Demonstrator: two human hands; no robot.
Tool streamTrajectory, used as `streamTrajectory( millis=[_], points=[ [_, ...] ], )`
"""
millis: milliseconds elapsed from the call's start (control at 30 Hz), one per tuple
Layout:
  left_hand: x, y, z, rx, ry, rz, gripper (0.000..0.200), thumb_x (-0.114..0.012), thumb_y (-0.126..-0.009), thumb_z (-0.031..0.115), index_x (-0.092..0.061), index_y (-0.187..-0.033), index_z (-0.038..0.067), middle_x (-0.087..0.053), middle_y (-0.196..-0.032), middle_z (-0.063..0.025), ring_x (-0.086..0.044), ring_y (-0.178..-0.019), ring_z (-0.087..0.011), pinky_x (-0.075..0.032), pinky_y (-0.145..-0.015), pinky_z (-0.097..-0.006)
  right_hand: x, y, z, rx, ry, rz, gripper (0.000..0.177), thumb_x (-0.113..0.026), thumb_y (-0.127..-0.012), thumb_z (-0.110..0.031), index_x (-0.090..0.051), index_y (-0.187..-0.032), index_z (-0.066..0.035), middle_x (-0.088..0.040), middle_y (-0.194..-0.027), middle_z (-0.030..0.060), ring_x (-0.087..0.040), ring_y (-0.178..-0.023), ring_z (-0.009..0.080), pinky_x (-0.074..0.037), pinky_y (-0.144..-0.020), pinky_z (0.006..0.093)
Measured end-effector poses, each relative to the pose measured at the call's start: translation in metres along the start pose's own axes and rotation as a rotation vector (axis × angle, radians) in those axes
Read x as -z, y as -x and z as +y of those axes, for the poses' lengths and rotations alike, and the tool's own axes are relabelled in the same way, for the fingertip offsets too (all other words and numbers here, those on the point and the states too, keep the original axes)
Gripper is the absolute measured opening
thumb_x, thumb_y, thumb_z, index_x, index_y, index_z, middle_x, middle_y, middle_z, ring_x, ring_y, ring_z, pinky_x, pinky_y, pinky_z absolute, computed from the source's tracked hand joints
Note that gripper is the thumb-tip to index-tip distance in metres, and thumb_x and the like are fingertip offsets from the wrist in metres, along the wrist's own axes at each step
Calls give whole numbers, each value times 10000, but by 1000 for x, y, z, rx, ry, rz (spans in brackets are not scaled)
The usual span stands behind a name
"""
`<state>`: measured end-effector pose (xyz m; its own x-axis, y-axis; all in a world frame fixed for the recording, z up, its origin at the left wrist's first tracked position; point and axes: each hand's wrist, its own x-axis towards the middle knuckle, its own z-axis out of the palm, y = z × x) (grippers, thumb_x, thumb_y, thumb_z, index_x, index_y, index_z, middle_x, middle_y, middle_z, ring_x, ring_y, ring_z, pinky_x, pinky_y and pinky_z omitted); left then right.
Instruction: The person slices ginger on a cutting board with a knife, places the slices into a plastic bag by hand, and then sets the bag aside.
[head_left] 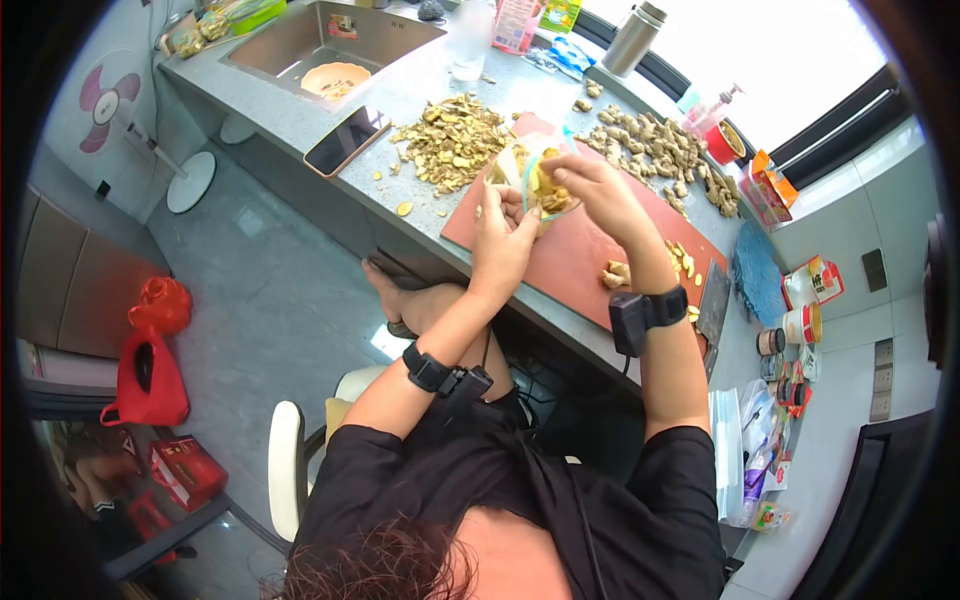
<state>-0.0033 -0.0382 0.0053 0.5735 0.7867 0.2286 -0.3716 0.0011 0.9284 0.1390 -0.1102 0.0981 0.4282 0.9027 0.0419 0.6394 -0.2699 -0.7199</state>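
My left hand (502, 238) grips a clear zip bag (530, 185) with a teal rim, its fingers and thumb closed on the near side. Yellow ginger slices (552, 198) show inside the bag. Over the bag's mouth, my right hand (597, 192) has its fingers bent together and their tips among the slices; what they hold is hidden. Under both hands lies a reddish-brown cutting board (570, 262). A ginger piece (616, 274) and loose slices (683, 262) rest on its right part, beside a dark-bladed knife (712, 300).
A heap of sliced ginger (455, 140) lies left of the board, near a phone (347, 141) at the counter edge. Whole ginger roots (650, 145) spread behind the board. The sink (290, 45) holds a pinkish bowl (335, 79). A steel flask (634, 40) stands by the window.
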Motion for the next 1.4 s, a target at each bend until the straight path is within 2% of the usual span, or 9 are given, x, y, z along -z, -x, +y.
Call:
streamTrajectory(
  millis=[67, 200, 367, 667, 833, 967, 1033, 1167, 1400],
  points=[
    [1, 2, 6, 29, 86, -9, 218, -662, -973, 25, -477, -1089, 32, -532, -824, 11, -514, -704, -55, -477, -633, -233, 17, 14, -1, 64, -348, 162, 280, -606, -1020, -160, -717, -1209, 13, -742, -1084, 97, -678, -1004, 168, -526, -932, 320],
    [8, 3, -5, -44, -31, -26, 204, -684, -994, 102, -521, -1096, 33, -519, -856, 23, -489, -736, -60, -444, -644, -243, 50, 79, 27, 53, -240, 366, 353, -623, -1021, -187, -657, -1314, 7, -689, -1224, 113, -645, -1140, 169, -500, -1006, 306],
    [7, 2, -25, -122, -131, 12, 250, -708, -1004, 199, -555, -1120, 38, -523, -887, 9, -447, -730, -84, -413, -653, -261, 64, 189, 88, -245, 209, 588, 601, -654, -1003, -312, -491, -1498, -13, -504, -1497, 201, -500, -1394, 300, -420, -1127, 379],
    [10, 2, -38, -217, -257, 28, 258, -675, -1032, 236, -562, -1106, 16, -542, -885, -21, -451, -729, -108, -417, -651, -284, -6, 239, 100, -523, 565, 407, 910, -681, -956, -465, -251, -1630, -32, -167, -1688, 310, -139, -1580, 458, -181, -1280, 492],
    [10, 3, -32, -210, -231, 0, 254, -660, -1044, 232, -555, -1121, 15, -559, -908, -10, -458, -742, -92, -422, -657, -266, 5, 191, 116, -428, 491, 404, 882, -634, -984, -501, -253, -1629, -35, -153, -1693, 309, -129, -1584, 453, -168, -1283, 489],
    [11, 2, -36, -217, -160, -10, 244, -648, -1052, 231, -563, -1124, 14, -590, -941, -23, -487, -777, -82, -445, -702, -253, 45, 172, 162, -306, 148, 565, 848, -503, -1038, -592, -273, -1632, -32, -170, -1693, 308, -148, -1589, 427, -162, -1282, 468],
    [11, 3, -34, -218, -205, -3, 247, -648, -1053, 234, -569, -1135, 15, -594, -945, -25, -493, -777, -86, -448, -704, -258, 65, 165, 179, -418, 309, 596, 835, -476, -1042, -609, -290, -1633, -48, -178, -1693, 307, -169, -1585, 429, -165, -1280, 474],
    [10, 2, -37, -245, -192, 8, 252, -649, -1052, 234, -573, -1146, 13, -604, -943, -26, -494, -768, -86, -448, -693, -258, 69, 150, 199, -495, 260, 564, 798, -476, -1043, -597, -326, -1626, -73, -218, -1681, 310, -203, -1576, 431, -171, -1276, 485],
    [11, 5, -31, -196, -229, -11, 204, -622, -1071, 212, -550, -1136, 33, -544, -965, 25, -461, -809, -43, -417, -708, -221, 53, 136, 154, -221, 293, 344, 543, -588, -1017, -441, -565, -1505, -203, -351, -1648, 261, -289, -1551, 412, -237, -1253, 486]
  ],
)
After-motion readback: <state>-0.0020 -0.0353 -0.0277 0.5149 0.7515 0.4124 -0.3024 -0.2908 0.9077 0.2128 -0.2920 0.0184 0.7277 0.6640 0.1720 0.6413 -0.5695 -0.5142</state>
